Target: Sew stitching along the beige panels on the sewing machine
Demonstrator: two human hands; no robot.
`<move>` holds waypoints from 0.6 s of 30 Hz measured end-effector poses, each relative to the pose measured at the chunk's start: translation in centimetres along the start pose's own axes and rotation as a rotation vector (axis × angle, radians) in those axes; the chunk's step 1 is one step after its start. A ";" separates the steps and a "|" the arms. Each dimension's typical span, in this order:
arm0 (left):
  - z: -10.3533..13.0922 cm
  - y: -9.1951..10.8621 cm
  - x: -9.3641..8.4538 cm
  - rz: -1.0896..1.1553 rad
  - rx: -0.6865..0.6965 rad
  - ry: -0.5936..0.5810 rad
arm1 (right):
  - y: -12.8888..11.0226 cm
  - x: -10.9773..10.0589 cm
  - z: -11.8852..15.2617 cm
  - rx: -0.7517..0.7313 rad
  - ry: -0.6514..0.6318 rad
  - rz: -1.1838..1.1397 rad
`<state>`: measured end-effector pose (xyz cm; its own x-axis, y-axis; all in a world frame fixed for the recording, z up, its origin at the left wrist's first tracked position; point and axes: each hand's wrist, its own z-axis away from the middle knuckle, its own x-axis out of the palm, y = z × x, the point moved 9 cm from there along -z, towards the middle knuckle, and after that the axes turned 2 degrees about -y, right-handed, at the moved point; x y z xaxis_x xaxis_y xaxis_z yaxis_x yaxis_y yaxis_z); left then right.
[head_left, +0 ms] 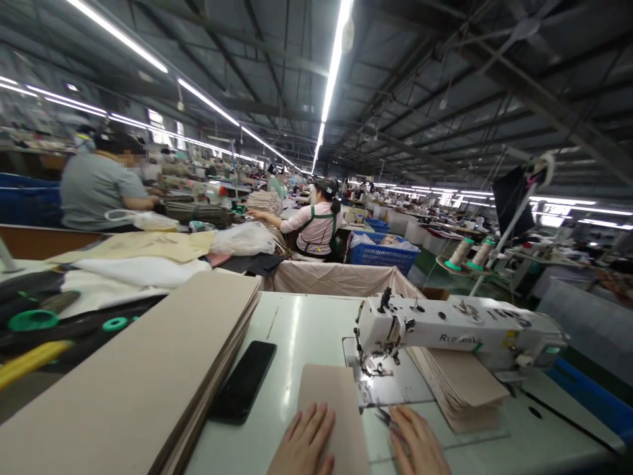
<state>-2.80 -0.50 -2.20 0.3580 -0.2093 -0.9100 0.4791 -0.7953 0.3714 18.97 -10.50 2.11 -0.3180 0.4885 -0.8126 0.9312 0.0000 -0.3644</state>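
Note:
My left hand (307, 441) lies with fingers stretched over a beige fabric panel (341, 396) on the pale green sewing table (277, 323). In my right hand (420, 442) is a pair of thread snips (387, 420), its tips pointing toward the panel's right edge. Just beyond both hands stands a white sewing machine (425, 323), its lit needle area above and right of the panel. Under the machine's arm sits a stack of beige panels (465, 382). A black phone (246, 381) rests to the left of my left hand.
A tall pile of long beige panels (148, 356) fills the table's left side. Thread cones (459, 254) stand behind the machine. A cloth-lined bin (336, 278) adjoins the table's far edge. Co-workers sit ahead, one in pink (316, 227), one in grey (99, 188).

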 end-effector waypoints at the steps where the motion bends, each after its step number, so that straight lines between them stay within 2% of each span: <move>1: 0.0 -0.2 -0.1 0.002 -0.005 -0.009 | 0.2 0.2 -0.8 -0.041 -0.024 0.082; 4: -0.1 -0.3 -0.9 0.012 -0.035 -0.028 | 0.9 1.0 -2.1 -0.082 -0.079 0.180; 10: -1.0 0.4 -2.0 0.020 -0.100 -0.021 | 1.4 1.8 -3.8 -0.045 -0.104 0.164; 14: -2.0 0.3 -1.8 0.001 -0.091 -0.055 | -0.1 2.6 -5.9 -0.098 -0.190 0.083; 18: -2.7 0.5 -1.6 0.027 -0.072 -0.165 | -1.9 3.7 -7.3 -0.219 -0.358 -0.088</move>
<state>-0.93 0.97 0.00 0.2382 -0.3257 -0.9150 0.5293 -0.7464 0.4035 17.29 -2.32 3.14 -0.4035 0.1443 -0.9035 0.9013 0.2326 -0.3654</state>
